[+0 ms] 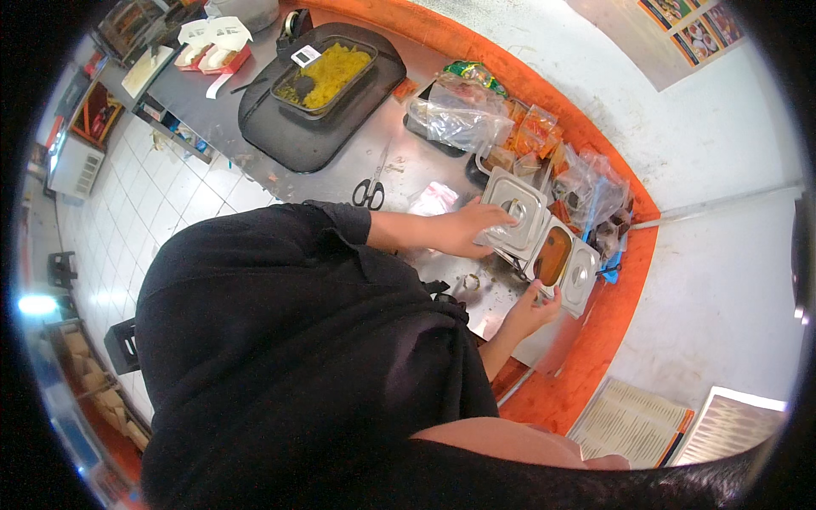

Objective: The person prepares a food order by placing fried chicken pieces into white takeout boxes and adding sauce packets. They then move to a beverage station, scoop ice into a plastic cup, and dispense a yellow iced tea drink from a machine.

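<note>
My left hand (468, 229) rests over the near edge of a stainless-steel lid (528, 220) with a recessed knob; whether it grips the lid or only presses on it is unclear. Beside that lid stands an uncovered steel food pan (553, 255) of brown-orange sauce. Thumb and fingers of my right hand (532, 311) are at the near rim of this pan. A second steel lid (579, 277) covers the pan at its far right. A dark utensil handle (519, 270) sticks out between the pans.
Black-handled scissors (368, 194) lie on the steel counter (331, 191). Further left, a tray (284, 143) carries a pan of yellow food (341, 73). Plastic bags (462, 115) and sauce packets (535, 131) crowd the orange wall edge (590, 124). Red food boxes (213, 57) stand at the far end.
</note>
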`<action>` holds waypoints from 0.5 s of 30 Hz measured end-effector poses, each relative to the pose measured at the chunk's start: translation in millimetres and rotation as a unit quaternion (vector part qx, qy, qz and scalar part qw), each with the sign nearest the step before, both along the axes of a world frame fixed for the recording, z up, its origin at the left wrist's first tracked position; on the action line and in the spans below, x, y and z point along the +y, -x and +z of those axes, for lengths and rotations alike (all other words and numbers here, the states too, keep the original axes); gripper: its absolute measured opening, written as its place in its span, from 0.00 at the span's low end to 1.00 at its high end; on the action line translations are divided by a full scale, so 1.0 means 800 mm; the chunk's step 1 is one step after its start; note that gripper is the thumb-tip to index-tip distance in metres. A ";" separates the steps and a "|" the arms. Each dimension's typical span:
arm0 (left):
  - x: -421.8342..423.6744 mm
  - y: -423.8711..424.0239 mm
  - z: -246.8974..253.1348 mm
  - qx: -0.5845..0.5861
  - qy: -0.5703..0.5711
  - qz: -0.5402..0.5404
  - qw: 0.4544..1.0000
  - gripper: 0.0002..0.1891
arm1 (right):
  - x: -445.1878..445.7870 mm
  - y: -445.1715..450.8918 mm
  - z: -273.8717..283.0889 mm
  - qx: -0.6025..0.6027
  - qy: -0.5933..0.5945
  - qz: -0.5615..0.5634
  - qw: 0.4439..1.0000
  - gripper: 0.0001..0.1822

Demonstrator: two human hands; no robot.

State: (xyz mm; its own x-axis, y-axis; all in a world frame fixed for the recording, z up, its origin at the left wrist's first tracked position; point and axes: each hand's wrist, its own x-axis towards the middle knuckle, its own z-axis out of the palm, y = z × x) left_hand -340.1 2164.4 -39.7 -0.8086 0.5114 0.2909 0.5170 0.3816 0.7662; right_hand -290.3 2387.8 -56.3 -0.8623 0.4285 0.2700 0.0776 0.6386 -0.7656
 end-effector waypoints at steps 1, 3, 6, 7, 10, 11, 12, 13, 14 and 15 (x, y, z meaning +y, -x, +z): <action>-0.005 0.001 -0.002 -0.019 -0.035 0.008 0.999 0.35 | 0.012 -0.001 -0.002 -0.041 -0.008 -0.038 0.998 0.25; -0.011 0.004 -0.007 -0.034 -0.050 0.003 0.998 0.37 | 0.041 0.012 -0.042 -0.072 -0.019 -0.010 0.997 0.31; -0.017 0.003 -0.010 -0.042 -0.067 0.010 0.997 0.39 | 0.056 0.028 -0.050 -0.091 -0.074 -0.026 0.993 0.30; -0.019 0.003 -0.009 -0.043 -0.071 0.014 0.996 0.39 | 0.054 0.029 -0.045 -0.085 -0.090 -0.032 0.992 0.29; -0.023 0.002 -0.005 -0.025 -0.079 0.026 0.996 0.39 | 0.069 0.032 -0.057 -0.100 -0.111 -0.005 0.989 0.23; -0.026 0.001 -0.003 -0.026 -0.082 0.027 0.996 0.39 | 0.078 0.034 -0.066 -0.111 -0.113 0.014 0.987 0.20; -0.029 -0.001 -0.002 -0.028 -0.084 0.030 0.996 0.39 | 0.088 0.040 -0.071 -0.077 -0.117 0.035 0.990 0.18; -0.031 -0.002 -0.001 -0.029 -0.086 0.030 0.995 0.40 | 0.099 0.047 -0.072 -0.042 -0.119 0.053 0.991 0.16; -0.032 -0.001 -0.003 -0.033 -0.084 0.034 0.995 0.40 | 0.110 0.055 -0.073 -0.008 -0.122 0.071 0.990 0.15; -0.033 0.000 -0.006 -0.037 -0.080 0.036 0.995 0.40 | 0.111 0.067 -0.068 0.002 -0.047 0.066 0.997 0.14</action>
State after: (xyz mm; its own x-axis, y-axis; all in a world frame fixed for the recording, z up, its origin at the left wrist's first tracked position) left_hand -340.4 2137.7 -44.5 -0.8640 0.4029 0.3021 0.4323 0.2859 0.8552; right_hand -343.9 2476.9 -111.1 -0.9082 0.2848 0.3069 -0.0143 0.7115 -0.7025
